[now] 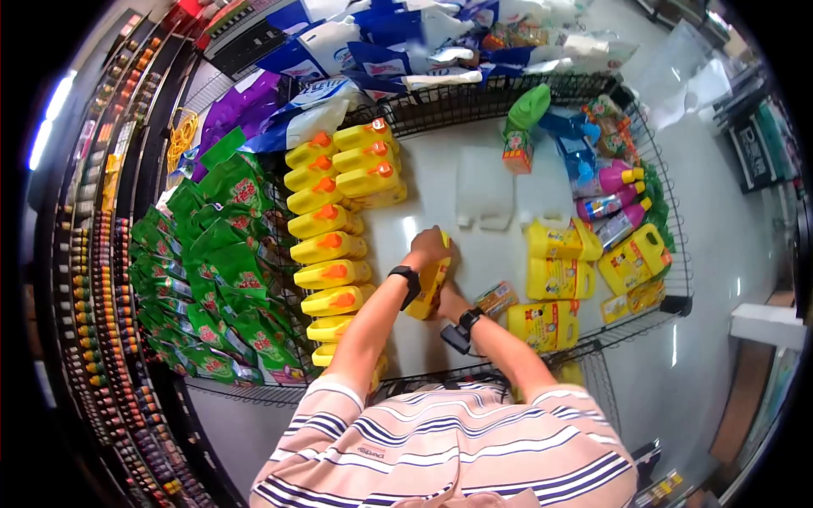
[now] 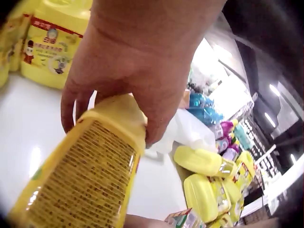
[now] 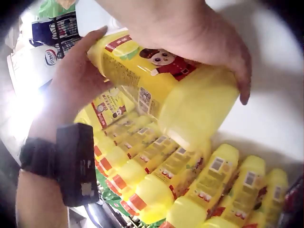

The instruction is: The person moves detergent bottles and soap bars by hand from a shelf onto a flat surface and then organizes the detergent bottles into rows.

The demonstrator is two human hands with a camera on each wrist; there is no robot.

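Observation:
Both hands hold a yellow detergent jug [image 1: 430, 288] tilted over the white surface. In the left wrist view, the left hand [image 2: 137, 71] grips one end of the jug from above, thumb and fingers on opposite sides. Its printed back label [image 2: 80, 175] faces that camera. In the right wrist view, the right hand [image 3: 204, 42] reaches across the jug near its pale base, fingers bent over the far edge. A cartoon figure shows on its front. To the left of the hands in the head view, yellow jugs with orange caps [image 1: 330, 247] stand in a row.
Other yellow jugs [image 1: 559, 279] lie on the right, beside purple bottles [image 1: 611, 203] and blue bottles [image 1: 576, 148]. Clear containers [image 1: 484, 188] lie near the middle. Black wire fencing [image 1: 491, 93] borders the surface. Green bags [image 1: 220, 279] are stacked beyond the left fence.

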